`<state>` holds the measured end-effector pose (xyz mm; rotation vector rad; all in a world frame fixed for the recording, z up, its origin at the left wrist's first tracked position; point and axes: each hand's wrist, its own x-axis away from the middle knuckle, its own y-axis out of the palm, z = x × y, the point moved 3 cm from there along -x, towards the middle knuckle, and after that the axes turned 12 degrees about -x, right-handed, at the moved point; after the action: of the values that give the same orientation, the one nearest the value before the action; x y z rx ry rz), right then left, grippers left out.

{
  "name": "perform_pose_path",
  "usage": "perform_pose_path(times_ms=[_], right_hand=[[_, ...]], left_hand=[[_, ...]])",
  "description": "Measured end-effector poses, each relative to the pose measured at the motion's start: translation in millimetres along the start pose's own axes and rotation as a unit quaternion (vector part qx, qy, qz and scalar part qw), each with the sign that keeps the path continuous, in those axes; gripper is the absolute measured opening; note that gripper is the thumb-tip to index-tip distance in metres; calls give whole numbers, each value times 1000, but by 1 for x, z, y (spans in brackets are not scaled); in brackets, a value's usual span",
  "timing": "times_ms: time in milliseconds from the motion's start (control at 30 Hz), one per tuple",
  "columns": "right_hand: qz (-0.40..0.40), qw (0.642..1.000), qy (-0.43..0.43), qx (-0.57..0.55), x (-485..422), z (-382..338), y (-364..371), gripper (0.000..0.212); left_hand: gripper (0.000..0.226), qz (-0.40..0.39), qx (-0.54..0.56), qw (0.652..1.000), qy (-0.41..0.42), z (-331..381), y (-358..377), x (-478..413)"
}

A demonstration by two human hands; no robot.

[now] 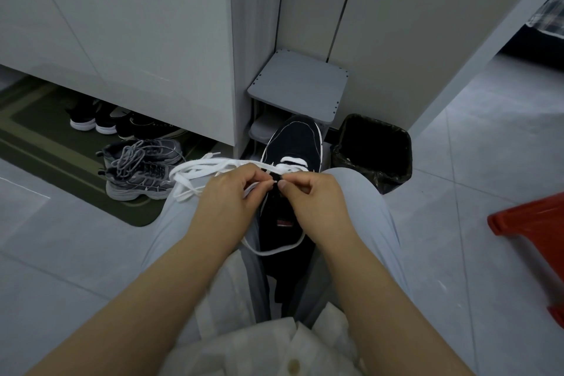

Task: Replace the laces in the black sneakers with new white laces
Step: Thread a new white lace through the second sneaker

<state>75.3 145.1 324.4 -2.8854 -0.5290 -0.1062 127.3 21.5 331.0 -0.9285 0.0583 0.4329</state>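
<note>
A pale buttoned shirt [274, 354] and light grey trousers [360, 192] were seen nearest the lens, the knees spread over glossy grey floor tiles [488, 162]. On the far left a dark green mat [45, 131] was laid under a white cabinet [122, 25], with dark shoes [91, 119] tucked beneath and grey mesh sneakers [140, 168] stacked on the mat's edge. The left hand [225, 192] was pinched shut on the flat white lace [198, 169], loose loops spilling over the left knee. The black sneaker [293, 144], suede-like with a white sole edge, was held between the knees, toe pointing away. The right hand [311, 192] was closed on the lace tip at the eyelets. Behind were a small grey shelf [299, 86], a black-lined bin [372, 150] and, far right, a red plastic stool [531, 223].
</note>
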Motion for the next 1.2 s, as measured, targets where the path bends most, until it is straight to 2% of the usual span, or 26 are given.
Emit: perform_pose_path(times_ms=[200, 367, 500, 700, 833, 933, 1033, 1200], right_hand=[[2, 1000, 2, -20, 1, -1, 0, 14], [4, 999, 8, -34, 2, 1, 1, 29], [2, 999, 9, -33, 1, 0, 2, 33], [-11, 1000, 2, -7, -1, 4, 4, 17], [-50, 998, -23, 29, -3, 1, 0, 28], [-25, 1000, -14, 7, -3, 3, -3, 19], [20, 997, -53, 60, -2, 4, -4, 13], [22, 997, -63, 32, -4, 4, -8, 8]], left_hand=[[10, 28, -31, 999, -16, -2, 2, 4], [15, 22, -55, 998, 23, -2, 3, 4], [20, 14, -61, 997, 43, -2, 4, 4], [15, 32, -92, 993, 65, -1, 5, 4], [20, 11, -92, 995, 41, -4, 6, 0], [24, -18, -91, 995, 33, -6, 8, -4], [28, -29, -67, 996, 51, -7, 8, -6], [44, -40, -65, 994, 79, -4, 8, -5]])
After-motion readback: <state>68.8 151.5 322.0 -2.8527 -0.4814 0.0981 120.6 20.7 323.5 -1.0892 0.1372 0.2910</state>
